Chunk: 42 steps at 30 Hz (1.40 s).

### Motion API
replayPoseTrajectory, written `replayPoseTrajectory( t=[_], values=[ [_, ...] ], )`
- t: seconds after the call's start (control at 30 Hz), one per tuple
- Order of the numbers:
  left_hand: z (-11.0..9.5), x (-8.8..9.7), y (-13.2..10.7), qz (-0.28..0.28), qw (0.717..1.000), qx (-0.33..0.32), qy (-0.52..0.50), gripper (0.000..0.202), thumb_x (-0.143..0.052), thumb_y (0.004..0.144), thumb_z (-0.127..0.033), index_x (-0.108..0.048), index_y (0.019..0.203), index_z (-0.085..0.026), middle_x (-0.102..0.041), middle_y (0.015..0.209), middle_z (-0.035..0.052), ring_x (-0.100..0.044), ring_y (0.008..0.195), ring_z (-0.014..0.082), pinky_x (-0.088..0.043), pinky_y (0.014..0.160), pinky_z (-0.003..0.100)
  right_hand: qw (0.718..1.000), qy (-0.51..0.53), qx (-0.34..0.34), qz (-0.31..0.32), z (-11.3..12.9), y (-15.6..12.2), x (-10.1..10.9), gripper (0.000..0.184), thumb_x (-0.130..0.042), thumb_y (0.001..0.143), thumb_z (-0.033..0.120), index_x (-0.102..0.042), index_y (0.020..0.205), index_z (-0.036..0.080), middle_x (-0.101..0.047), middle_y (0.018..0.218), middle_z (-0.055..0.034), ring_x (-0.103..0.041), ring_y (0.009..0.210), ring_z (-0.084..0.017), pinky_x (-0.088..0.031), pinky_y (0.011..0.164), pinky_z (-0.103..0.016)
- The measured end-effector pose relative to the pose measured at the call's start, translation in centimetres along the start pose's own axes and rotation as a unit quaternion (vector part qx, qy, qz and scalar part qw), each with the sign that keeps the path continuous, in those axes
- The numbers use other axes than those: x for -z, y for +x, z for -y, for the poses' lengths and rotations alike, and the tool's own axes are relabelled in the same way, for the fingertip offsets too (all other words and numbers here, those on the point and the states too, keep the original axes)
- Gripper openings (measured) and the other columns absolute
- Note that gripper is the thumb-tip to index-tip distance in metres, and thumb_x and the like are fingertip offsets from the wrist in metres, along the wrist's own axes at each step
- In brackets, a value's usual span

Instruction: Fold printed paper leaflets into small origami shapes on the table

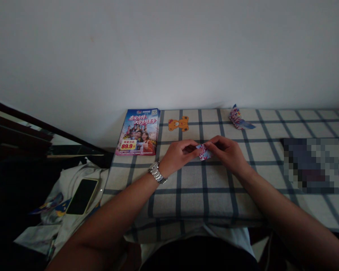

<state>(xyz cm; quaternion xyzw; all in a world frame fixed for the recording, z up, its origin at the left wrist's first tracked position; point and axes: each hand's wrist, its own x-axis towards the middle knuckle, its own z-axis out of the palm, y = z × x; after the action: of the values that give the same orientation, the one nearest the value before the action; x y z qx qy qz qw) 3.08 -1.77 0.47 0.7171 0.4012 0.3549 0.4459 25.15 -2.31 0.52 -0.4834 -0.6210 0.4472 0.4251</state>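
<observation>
Between my two hands, just above the checked tablecloth (190, 180), is a small piece of folded printed paper (203, 153), white and pale blue with red marks. My left hand (178, 154), with a metal watch (157, 173) on the wrist, pinches its left side between thumb and fingers. My right hand (227, 151) pinches the upper right side in the same way. The fingers hide part of the paper. Beyond my right hand stands a folded paper figure (238, 117) in similar printed colours. To the left lies a stack of printed flyers (138, 132).
A flat orange bear cutout (178, 123) lies near the wall (169, 56). At the right is a dark, pixelated flat object (310, 165). Left of the table, below its edge, a phone (82, 196) rests on white cloth or bags (55, 195).
</observation>
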Motion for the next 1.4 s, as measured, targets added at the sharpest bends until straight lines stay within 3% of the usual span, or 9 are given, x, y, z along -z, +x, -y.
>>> replayPoseTrajectory(
  t=[0.23, 0.43, 0.63, 0.87, 1.1, 1.4],
  values=[
    [-0.15, -0.02, -0.05, 0.011, 1.000, 0.016, 0.012, 0.022, -0.071, 0.096, -0.038, -0.072, 0.088, -0.017, -0.075, 0.081, -0.0002, -0.068, 0.071, 0.0121, -0.047, 0.067, 0.023, 1.000, 0.001, -0.007, -0.018, 0.01, 0.06, -0.08, 0.028, -0.077, 0.090, 0.049, -0.075, 0.087, 0.022, -0.073, 0.075, -0.0015, -0.065, 0.068, -0.017, -0.048, 0.061, -0.029],
    [-0.23, 0.37, 0.00, 0.012, 1.000, 0.015, 0.024, 0.026, -0.070, 0.095, -0.040, -0.070, 0.083, -0.017, -0.070, 0.073, -0.0008, -0.061, 0.066, 0.0117, -0.042, 0.061, 0.023, 1.000, 0.016, -0.024, -0.006, 0.11, 0.10, -0.05, 0.026, -0.078, 0.089, 0.048, -0.078, 0.093, 0.022, -0.078, 0.084, -0.0026, -0.070, 0.075, -0.018, -0.055, 0.068, -0.029],
    [-0.06, 0.44, 0.10, 0.005, 1.000, 0.014, 0.005, 0.024, -0.069, 0.096, -0.039, -0.070, 0.086, -0.017, -0.071, 0.078, 0.0007, -0.063, 0.069, 0.0128, -0.044, 0.063, 0.023, 0.998, 0.050, -0.043, 0.019, 0.01, 0.09, -0.08, 0.030, -0.080, 0.087, 0.049, -0.081, 0.102, 0.023, -0.082, 0.096, -0.0046, -0.075, 0.084, -0.021, -0.060, 0.075, -0.031],
    [-0.23, 0.60, 0.09, 0.015, 1.000, 0.005, 0.027, 0.026, -0.069, 0.096, -0.040, -0.068, 0.082, -0.017, -0.070, 0.073, -0.0002, -0.061, 0.065, 0.0113, -0.043, 0.060, 0.022, 0.998, 0.027, -0.047, 0.018, 0.21, 0.02, -0.03, 0.032, -0.079, 0.087, 0.053, -0.080, 0.093, 0.022, -0.080, 0.085, -0.0043, -0.073, 0.073, -0.021, -0.061, 0.066, -0.032],
    [0.13, 0.36, 0.03, 0.014, 1.000, 0.012, -0.007, 0.027, -0.068, 0.097, -0.042, -0.068, 0.086, -0.018, -0.073, 0.078, 0.0011, -0.067, 0.070, 0.0132, -0.049, 0.064, 0.023, 0.997, 0.043, -0.057, 0.032, 0.12, 0.05, -0.01, 0.034, -0.077, 0.088, 0.056, -0.080, 0.096, 0.023, -0.081, 0.089, -0.0047, -0.074, 0.075, -0.022, -0.065, 0.070, -0.035],
    [-0.28, 0.42, 0.08, -0.029, 0.999, 0.009, 0.022, 0.020, -0.071, 0.094, -0.036, -0.070, 0.086, -0.018, -0.075, 0.081, 0.0010, -0.069, 0.070, 0.0131, -0.050, 0.065, 0.023, 0.993, 0.079, -0.067, 0.061, 0.07, -0.03, -0.13, 0.038, -0.081, 0.085, 0.056, -0.078, 0.101, 0.021, -0.081, 0.091, -0.0052, -0.075, 0.074, -0.020, -0.067, 0.072, -0.034]
  ],
)
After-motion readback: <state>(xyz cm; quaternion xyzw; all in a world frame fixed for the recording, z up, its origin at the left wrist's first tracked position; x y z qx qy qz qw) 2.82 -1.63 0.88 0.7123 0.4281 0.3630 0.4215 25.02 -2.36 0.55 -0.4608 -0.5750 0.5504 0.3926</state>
